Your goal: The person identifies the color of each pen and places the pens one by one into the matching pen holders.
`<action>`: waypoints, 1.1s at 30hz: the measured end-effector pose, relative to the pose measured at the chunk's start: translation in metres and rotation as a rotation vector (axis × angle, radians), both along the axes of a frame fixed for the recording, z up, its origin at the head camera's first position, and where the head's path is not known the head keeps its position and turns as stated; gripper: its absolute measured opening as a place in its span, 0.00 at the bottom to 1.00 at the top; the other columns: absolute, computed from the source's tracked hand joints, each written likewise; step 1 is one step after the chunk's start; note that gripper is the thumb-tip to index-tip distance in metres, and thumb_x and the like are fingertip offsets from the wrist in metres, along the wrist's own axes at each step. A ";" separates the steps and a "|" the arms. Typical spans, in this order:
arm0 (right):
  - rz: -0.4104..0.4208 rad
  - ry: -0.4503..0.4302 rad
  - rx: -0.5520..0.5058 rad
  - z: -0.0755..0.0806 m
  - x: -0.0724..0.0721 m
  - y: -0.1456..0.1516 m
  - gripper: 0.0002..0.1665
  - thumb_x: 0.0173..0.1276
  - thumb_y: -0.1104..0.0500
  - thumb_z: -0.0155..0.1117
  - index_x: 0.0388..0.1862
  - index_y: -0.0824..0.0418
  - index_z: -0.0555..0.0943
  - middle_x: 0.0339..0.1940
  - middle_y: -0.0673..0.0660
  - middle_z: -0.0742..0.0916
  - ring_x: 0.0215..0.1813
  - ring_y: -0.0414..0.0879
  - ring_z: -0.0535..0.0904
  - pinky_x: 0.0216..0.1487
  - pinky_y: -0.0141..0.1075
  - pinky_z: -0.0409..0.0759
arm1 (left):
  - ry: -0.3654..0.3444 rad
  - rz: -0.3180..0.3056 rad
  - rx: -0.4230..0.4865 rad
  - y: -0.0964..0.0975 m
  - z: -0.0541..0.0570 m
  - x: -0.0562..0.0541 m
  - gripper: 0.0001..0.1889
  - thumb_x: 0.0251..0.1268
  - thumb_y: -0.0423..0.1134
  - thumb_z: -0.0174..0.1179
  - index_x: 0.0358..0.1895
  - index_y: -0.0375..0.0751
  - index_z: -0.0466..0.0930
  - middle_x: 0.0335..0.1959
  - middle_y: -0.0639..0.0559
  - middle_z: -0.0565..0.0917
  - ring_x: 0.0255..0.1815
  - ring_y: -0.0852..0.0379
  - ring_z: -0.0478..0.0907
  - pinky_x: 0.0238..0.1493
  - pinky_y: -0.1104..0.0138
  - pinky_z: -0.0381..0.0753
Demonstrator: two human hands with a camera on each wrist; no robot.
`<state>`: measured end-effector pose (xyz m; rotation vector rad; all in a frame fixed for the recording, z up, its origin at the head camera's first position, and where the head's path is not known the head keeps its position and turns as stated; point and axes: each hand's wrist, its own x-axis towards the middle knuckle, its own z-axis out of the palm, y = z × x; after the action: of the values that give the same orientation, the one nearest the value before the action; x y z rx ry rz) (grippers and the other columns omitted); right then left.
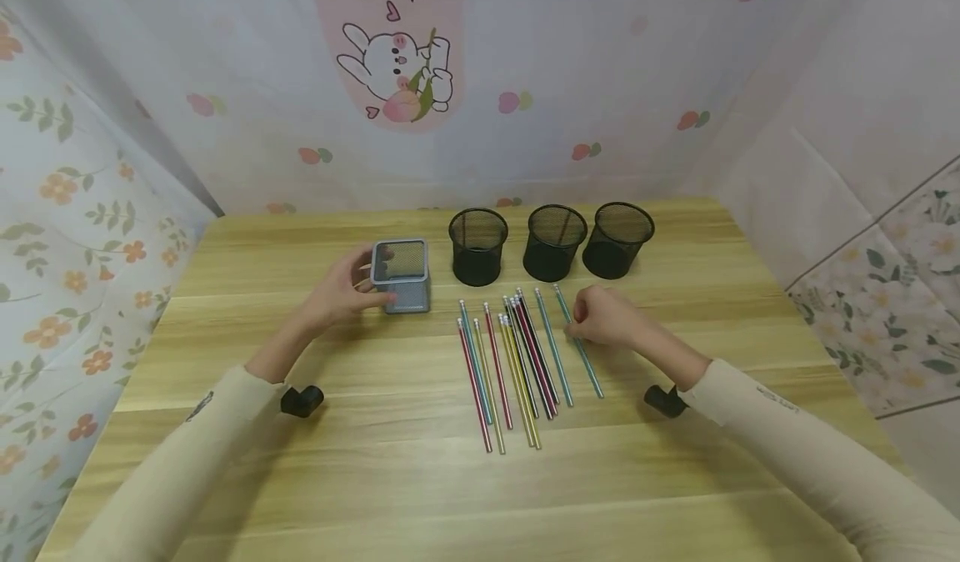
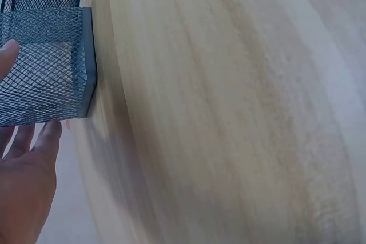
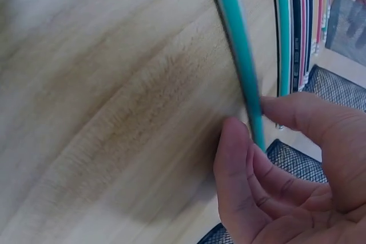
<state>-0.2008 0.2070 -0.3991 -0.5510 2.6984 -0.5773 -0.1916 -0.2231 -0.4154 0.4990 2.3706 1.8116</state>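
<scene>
My left hand (image 1: pixel 341 291) grips a grey square mesh pencil holder (image 1: pixel 408 297) upright on the table, thumb along its near side and fingers at the left and behind. In the left wrist view the holder's mesh wall (image 2: pixel 43 67) lies between thumb and fingers. On the right, my right hand (image 1: pixel 606 318) pinches a teal pencil (image 1: pixel 588 368) between thumb and index finger, near its eraser end. The right wrist view shows the fingertips at either side of the teal barrel (image 3: pixel 235 32). A second teal pencil (image 1: pixel 555 349) lies just to its left.
Several red, yellow, black and teal pencils (image 1: pixel 519 362) lie side by side mid-table, erasers toward the back. Behind them stand three round black mesh holders, the left one (image 1: pixel 477 263), the middle one (image 1: pixel 551 258) and the right one (image 1: pixel 615 249). A patterned cloth (image 1: pixel 525 153) hangs behind the table.
</scene>
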 end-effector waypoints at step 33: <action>-0.015 -0.187 -0.153 0.012 -0.004 0.004 0.07 0.62 0.68 0.65 0.29 0.65 0.74 0.16 0.57 0.82 0.19 0.53 0.84 0.22 0.34 0.81 | -0.016 0.014 -0.038 0.003 -0.003 0.003 0.39 0.63 0.23 0.68 0.74 0.27 0.56 0.70 0.29 0.65 0.72 0.29 0.62 0.71 0.44 0.63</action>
<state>-0.2048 0.2114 -0.3875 -0.4899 2.4981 -0.8028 -0.1886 -0.2205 -0.4189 0.4631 2.3996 1.7655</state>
